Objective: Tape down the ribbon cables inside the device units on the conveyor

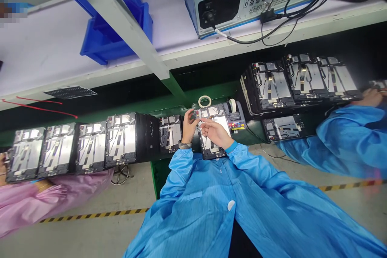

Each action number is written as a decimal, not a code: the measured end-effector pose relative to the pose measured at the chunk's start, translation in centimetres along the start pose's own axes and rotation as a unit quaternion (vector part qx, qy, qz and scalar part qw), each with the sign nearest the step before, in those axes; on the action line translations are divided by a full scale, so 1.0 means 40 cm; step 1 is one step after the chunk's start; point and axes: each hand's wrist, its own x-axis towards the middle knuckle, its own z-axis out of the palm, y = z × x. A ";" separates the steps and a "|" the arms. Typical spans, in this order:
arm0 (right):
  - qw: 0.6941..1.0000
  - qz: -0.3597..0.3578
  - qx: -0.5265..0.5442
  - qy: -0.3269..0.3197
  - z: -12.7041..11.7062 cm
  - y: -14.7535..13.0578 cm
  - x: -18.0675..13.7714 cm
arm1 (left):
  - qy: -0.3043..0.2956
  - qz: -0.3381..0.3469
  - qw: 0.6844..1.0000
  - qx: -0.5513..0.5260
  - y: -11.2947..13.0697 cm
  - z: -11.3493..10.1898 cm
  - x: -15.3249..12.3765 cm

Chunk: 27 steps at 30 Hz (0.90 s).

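1. At the far left, a co-worker's pink smock sleeve (pixel 30 205) lies along the near edge of the bench, beside the first of the units.
2. Four flat electronic units (pixel 90 153), tablet-sized, with silver metal plates and dark ribbon strips, stand side by side in a row on the dark bench (pixel 151 169). Just right of them is a black stack of similar units (pixel 147 137), then one more unit (pixel 171 133).
3. The person's left hand (pixel 188 127), wearing a dark wristband, is mostly closed. Its fingers are curled and drawn toward the thumb above the top corner of the unit being handled. Whether they pinch something there is too small to tell.
4. That handled unit (pixel 211 139) lies on the bench directly below both hands, close to the person's blue smock (pixel 193 205).
5. The person's right hand (pixel 214 134) is open, with its fingers stretched out across the unit and their fingertips (pixel 202 122) close to the left hand. It holds nothing that can be seen.
6. Behind the unit are a roll of masking tape (pixel 204 101) and a tape dispenser (pixel 233 113).
7. Further right, a stack of units (pixel 272 86) and others lie on the bench, with a single unit (pixel 282 127) nearer the edge.
8. At the far right, a co-worker's hand (pixel 372 97) extends from a blue sleeve (pixel 341 141) beside those units.
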 end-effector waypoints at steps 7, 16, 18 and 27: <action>1.000 0.000 0.027 -0.014 0.002 0.014 -0.007 | 0.012 0.034 0.999 0.017 -0.003 -0.001 0.000; 0.999 -0.007 0.041 -0.013 0.005 0.013 0.002 | 0.000 0.037 0.998 0.051 -0.003 -0.003 0.001; 0.999 -0.005 0.043 -0.010 0.006 0.012 0.004 | 0.000 0.047 0.997 0.059 -0.008 -0.006 0.002; 0.997 0.005 0.075 -0.004 0.007 0.002 0.009 | -0.021 0.097 0.984 0.145 -0.022 -0.020 0.013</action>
